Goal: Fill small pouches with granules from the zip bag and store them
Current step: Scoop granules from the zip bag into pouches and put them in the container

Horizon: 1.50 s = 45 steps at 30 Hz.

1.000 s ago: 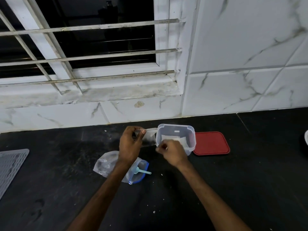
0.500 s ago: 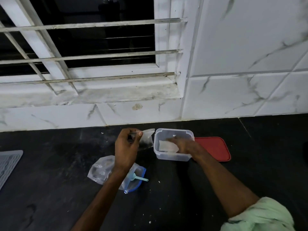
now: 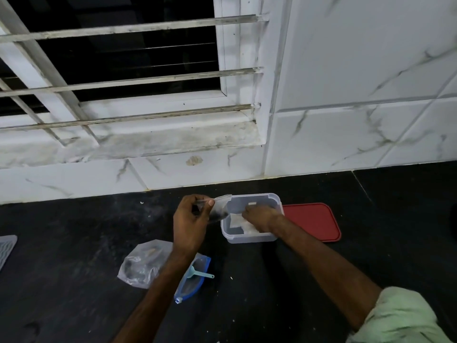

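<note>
While left grip point(image 3: 189, 224) pinches a small pouch point(image 3: 218, 209), right grip point(image 3: 259, 216) inside the container point(image 3: 249, 240), hold unclear.

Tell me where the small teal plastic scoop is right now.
Head view: the small teal plastic scoop lies on the blue-edged clear zip bag on the black counter, just right of the left forearm.

White wall tiles with grey marble veining point(image 3: 358, 70) rise behind a black stone worktop point(image 3: 61, 243) speckled with pale crumbs. On the left, a white-framed window point(image 3: 232, 45) shows dark glass behind grimy horizontal metal bars point(image 3: 123, 82). Its white sill point(image 3: 160, 141) is stained grey. A brownish blotch point(image 3: 194, 160) marks the tile below. A grey ribbed mat point(image 3: 6, 248) lies at the worktop's left edge.
</note>
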{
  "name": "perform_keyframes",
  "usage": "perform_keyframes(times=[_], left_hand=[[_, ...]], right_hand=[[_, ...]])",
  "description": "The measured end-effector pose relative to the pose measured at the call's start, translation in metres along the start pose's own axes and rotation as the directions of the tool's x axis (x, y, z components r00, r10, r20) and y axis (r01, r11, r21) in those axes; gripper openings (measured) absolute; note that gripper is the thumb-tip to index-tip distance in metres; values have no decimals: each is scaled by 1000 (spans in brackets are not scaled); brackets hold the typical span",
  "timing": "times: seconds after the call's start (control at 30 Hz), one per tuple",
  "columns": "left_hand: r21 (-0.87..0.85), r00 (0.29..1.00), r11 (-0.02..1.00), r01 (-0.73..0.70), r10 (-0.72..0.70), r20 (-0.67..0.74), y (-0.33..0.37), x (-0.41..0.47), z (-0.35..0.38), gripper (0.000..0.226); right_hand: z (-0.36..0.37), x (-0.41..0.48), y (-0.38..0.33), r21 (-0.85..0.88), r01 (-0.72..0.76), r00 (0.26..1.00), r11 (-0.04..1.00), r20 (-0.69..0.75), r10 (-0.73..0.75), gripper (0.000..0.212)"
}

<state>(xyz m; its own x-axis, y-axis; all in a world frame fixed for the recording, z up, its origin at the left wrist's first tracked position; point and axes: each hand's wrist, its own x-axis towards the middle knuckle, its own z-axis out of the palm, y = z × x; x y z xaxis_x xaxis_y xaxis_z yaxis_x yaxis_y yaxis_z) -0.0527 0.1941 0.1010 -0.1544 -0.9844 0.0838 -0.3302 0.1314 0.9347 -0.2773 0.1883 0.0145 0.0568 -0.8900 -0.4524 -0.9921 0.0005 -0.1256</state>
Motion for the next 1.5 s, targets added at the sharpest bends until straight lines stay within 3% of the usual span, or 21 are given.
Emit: perform_keyframes(times=[0.13,0.23,0.4,0.6,0.73,0.8,0.87,0.93,1.03,1.13,1.27,1.5], left_hand=[[11,1000,1000,18,-18,-2,0,-5,-2,7],[20,999,999,31,-31,-25,0,-6,-5,8],[11,998,999,45,-44,-53,-3,-5,-14,9],[-26,995,997,71,-73,-70,-3,-6,-12,8],[-70,992,994,81,-87,-91,-2,-6,-10,14],[-86,990,993,80,-89,-113,0,-5,-8,17],[-99,987,992,79,-92,-131,3,-3,-3,18],[-110,986,990,86,-100,-132,7,-2,4,21],[-111,987,991,75,-90,-133,10,-1,15,23],[-79,991,996,47,-57,-119,12,-3,26,25],[-37,993,999,18,-22,-119,14,-10,34,23],[-25,997,999,23,-25,-66,10,-19,30,15]], right_hand=[[3,6,5,-23,12,1000,1000,-18,-13,35],[7,8,9,-149,82,994,985,-66,-92,35],[10,6,14,58,18,984,998,-178,-7,27],[9,-6,17,173,49,961,984,-277,1,17],[-12,-36,16,489,148,846,859,-512,145,7],[-17,-66,10,569,233,764,789,-609,214,16],[-10,-98,2,527,285,726,801,-665,179,23],[7,-124,-5,364,291,729,885,-683,41,31],[48,-142,-12,78,296,762,952,-620,-186,44],[83,-146,-14,-2,295,865,956,-425,-268,52],[102,-146,-14,41,128,985,991,-120,-122,61],[111,-143,-29,87,-12,982,996,-186,28,79]])
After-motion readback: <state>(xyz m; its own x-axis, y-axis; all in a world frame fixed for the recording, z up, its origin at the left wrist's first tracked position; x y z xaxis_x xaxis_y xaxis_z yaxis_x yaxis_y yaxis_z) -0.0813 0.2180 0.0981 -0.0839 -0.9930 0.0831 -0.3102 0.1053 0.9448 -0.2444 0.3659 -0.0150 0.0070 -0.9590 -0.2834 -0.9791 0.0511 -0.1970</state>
